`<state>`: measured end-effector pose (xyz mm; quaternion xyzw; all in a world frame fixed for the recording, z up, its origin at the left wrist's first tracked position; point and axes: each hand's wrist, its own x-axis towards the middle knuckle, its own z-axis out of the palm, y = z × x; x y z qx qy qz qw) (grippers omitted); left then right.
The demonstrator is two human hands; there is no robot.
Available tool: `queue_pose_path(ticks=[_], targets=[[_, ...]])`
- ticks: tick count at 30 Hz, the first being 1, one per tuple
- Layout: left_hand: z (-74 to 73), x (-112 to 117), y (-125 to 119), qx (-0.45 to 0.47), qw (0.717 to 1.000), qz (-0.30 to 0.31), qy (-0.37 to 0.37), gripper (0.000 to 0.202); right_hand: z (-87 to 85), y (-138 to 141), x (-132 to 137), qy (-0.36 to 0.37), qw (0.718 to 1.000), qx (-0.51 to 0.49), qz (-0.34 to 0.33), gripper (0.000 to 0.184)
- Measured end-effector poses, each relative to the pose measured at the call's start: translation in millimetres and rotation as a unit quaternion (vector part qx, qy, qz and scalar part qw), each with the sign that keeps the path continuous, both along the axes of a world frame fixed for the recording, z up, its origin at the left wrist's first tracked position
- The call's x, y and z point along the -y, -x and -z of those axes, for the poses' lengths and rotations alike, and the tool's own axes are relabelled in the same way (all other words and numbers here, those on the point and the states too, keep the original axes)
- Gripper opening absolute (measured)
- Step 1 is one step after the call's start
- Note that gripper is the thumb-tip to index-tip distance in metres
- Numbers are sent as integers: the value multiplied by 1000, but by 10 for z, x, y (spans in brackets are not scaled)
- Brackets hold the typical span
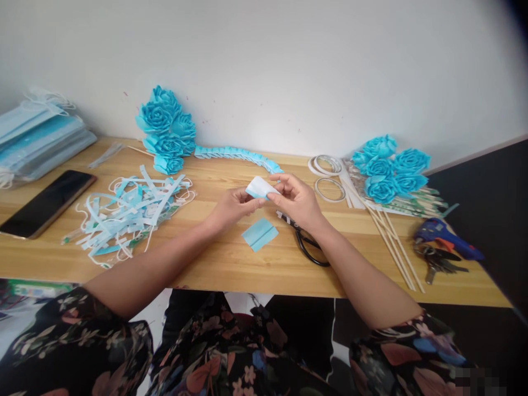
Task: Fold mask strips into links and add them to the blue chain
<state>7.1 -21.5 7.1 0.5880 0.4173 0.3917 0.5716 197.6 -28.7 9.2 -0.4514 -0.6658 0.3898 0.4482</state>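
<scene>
Wood fills most of my view: the long table (231,264) runs right across, and on its left side I see a loose pile of cut strips (130,212) in white and blue. At the middle, both hands are raised just above the tabletop. The left hand (231,208) has its thumb and forefinger pressed together on the left edge of a folded piece (260,188), with the other fingers curled under. The right hand (297,201) pinches the other end, fingers bent close, none spread. Black scissors (307,245) lie on the wood under the right wrist, partly hidden. Just left of them a blue rectangle (259,234) lies flat, apart from both hands. The folded piece is the smallest, white outside with blue at its lower edge, held between the two sets of fingertips.
</scene>
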Motion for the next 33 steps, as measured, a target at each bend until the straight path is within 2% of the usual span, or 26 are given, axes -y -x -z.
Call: queue_pose_path(ticks=[7,12,19,24,29,31,33], targets=[[-19,-5,7,-2,1000,-17,6,26,6,-33,-34,-2,1000,-31,-4,47],[-3,-4,12,-8,1000,-7,1,25,-22,-83,-46,32,999,-23,-36,46],[-26,-13,-8,-61,997,4,-55,17,-6,-68,-39,45,997,17,-64,61],[-16,-17,7,-98,990,5,-100,19,59,-73,-61,44,996,26,-70,51],[34,-41,1,-98,983,0,-155,23,91,-125,-90,54,995,55,-65,19],[-10,-63,24,-103,979,-14,-177,21,86,-143,-115,38,997,47,-41,17],[-154,-41,86,-121,970,-30,-209,19,75,-159,-150,10,1000,19,-18,19]])
